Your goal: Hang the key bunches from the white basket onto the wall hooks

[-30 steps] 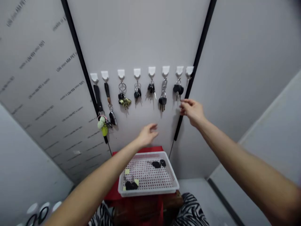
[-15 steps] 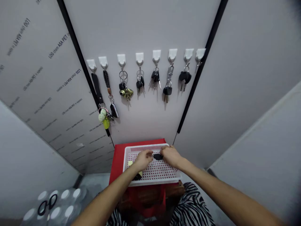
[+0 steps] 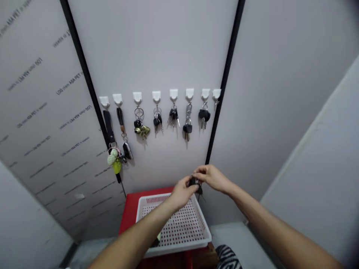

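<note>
My left hand (image 3: 183, 192) and my right hand (image 3: 213, 177) meet above the far edge of a white perforated basket (image 3: 203, 229), both pinched on a black key bunch (image 3: 195, 183). A row of white hooks (image 3: 156, 96) runs along the wall above. Seven of them carry key sets, such as a black key bunch (image 3: 204, 115) near the right end and a strap with a green charm (image 3: 114, 161) at the left. The rightmost hook (image 3: 216, 93) is bare.
The basket rests on a red stand (image 3: 128, 216). Black vertical strips (image 3: 226, 78) divide the wall panels. A zebra-patterned cloth (image 3: 227, 260) shows at the bottom edge. A dark item in the basket is mostly hidden by my left forearm.
Both hands dropped from the wall into the basket, picked up a black key bunch, and now lift it above the basket's far edge. The view tilted upward.
</note>
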`<state>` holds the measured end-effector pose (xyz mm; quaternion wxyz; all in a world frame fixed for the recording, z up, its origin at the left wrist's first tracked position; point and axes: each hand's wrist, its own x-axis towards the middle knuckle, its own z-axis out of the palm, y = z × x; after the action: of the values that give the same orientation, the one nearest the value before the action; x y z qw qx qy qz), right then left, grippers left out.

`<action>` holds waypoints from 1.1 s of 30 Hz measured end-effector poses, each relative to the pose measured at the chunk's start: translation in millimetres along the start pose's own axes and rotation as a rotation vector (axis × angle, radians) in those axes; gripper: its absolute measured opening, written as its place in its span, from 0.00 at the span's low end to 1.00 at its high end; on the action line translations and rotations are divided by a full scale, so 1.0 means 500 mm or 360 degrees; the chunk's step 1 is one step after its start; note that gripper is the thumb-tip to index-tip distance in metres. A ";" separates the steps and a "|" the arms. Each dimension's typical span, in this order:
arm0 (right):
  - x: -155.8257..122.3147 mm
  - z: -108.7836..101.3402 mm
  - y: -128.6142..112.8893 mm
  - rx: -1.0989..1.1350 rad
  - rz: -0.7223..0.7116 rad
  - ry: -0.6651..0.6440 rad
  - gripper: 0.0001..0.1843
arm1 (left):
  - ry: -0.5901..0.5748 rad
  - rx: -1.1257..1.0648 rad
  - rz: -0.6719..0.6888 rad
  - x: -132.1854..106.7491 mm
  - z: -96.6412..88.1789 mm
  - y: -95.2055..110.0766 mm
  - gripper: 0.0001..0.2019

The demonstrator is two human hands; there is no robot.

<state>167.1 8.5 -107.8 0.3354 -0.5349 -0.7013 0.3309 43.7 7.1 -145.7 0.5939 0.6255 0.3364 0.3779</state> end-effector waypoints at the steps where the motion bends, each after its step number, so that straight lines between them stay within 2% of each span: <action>1: 0.006 -0.026 -0.017 0.0071 -0.0016 0.0084 0.09 | 0.0038 -0.0006 0.0012 0.013 0.010 0.032 0.13; 4: 0.027 -0.104 -0.069 0.0185 -0.0116 0.0445 0.08 | 0.0106 -0.0023 0.0081 0.053 0.038 0.134 0.13; 8: 0.059 -0.188 -0.131 0.0320 -0.0254 0.0932 0.07 | 0.0046 -0.0093 0.0193 0.102 0.072 0.250 0.15; 10: 0.076 -0.220 -0.153 0.0358 -0.0288 0.1121 0.07 | 0.0077 -0.0088 0.0230 0.122 0.088 0.289 0.15; 13: 0.106 -0.257 -0.170 0.0355 -0.0299 0.1337 0.07 | 0.0111 -0.0049 0.0283 0.146 0.106 0.325 0.11; 19: 0.156 -0.295 -0.167 0.0037 -0.0260 0.1550 0.09 | 0.0216 -0.0065 0.0209 0.176 0.118 0.334 0.05; 25: 0.160 -0.291 -0.155 -0.0038 -0.0205 0.1462 0.10 | 0.0146 -0.0149 0.0122 0.184 0.119 0.321 0.02; 30: 0.154 -0.281 -0.137 -0.0355 -0.0186 0.1551 0.09 | 0.0183 -0.0073 0.0051 0.174 0.108 0.303 0.06; 33: 0.125 -0.252 -0.120 -0.0335 -0.0187 0.1710 0.11 | 0.0197 0.0003 -0.0046 0.146 0.082 0.270 0.14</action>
<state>226.7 70.1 18.7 0.6088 -0.6193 -0.4894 -0.0799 111.3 41.2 -6.2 0.5768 0.5966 0.3817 0.4069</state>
